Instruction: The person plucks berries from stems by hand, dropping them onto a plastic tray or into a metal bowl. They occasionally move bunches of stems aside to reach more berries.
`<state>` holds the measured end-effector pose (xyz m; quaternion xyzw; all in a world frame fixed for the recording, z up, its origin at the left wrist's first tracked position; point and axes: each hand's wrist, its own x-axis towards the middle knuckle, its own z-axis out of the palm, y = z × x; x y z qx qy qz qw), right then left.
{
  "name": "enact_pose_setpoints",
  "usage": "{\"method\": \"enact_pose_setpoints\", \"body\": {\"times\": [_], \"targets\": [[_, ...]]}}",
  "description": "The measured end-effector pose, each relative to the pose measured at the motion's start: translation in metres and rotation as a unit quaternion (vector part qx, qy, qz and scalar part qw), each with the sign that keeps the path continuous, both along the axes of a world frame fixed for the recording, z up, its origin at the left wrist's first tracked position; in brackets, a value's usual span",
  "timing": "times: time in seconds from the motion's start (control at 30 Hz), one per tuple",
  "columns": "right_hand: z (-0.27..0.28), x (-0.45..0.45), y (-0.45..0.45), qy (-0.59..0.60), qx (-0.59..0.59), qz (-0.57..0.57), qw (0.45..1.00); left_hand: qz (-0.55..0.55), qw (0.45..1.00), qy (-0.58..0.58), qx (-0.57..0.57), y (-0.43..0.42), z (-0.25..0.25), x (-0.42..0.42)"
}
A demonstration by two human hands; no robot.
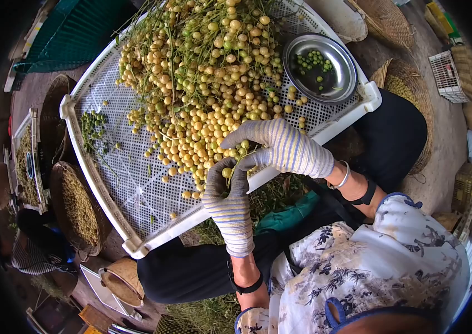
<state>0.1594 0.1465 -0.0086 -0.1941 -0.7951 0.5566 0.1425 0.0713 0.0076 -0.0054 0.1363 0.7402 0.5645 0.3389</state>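
Both my hands wear striped knit gloves with grey fingers and meet over the near edge of a white perforated tray (112, 192). My right hand (280, 146) is closed in a pinch on a small sprig of round yellow-green fruits (243, 149). My left hand (227, 203) is closed on the same sprig from below, with a yellow fruit between thumb and fingers. Just beyond them lies a heap of loose yellow fruits (216, 133). Fruits still on green stems (202, 61) are piled at the tray's far side.
A steel bowl (344, 92) with several green fruits stands at the tray's right. Small green fruits on a stem (93, 123) lie at its left. Around the tray are baskets of fruit (83, 209), another basket (422, 92) and a green basket (72, 36). Another person (38, 250) is at the left.
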Motion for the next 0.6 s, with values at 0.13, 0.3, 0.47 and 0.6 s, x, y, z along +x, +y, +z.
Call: {"method": "enact_pose_setpoints", "body": {"times": [0.13,0.3,0.47,0.6], "targets": [[-0.007,0.002,0.006,0.03,-0.06,0.05,0.996,0.001,1.0,-0.019,-0.003,-0.001,0.001,-0.008],[-0.023,0.004,0.014,0.014,-0.194,0.054,0.979,0.042,0.988,-0.151,0.005,-0.003,0.001,-0.014],[-0.021,-0.001,0.013,0.015,-0.254,0.071,0.965,0.036,0.982,-0.186,0.005,0.001,-0.002,-0.014],[-0.01,-0.005,0.013,0.005,-0.161,0.075,0.984,0.046,0.987,-0.153,-0.027,0.008,0.001,-0.01]]}}
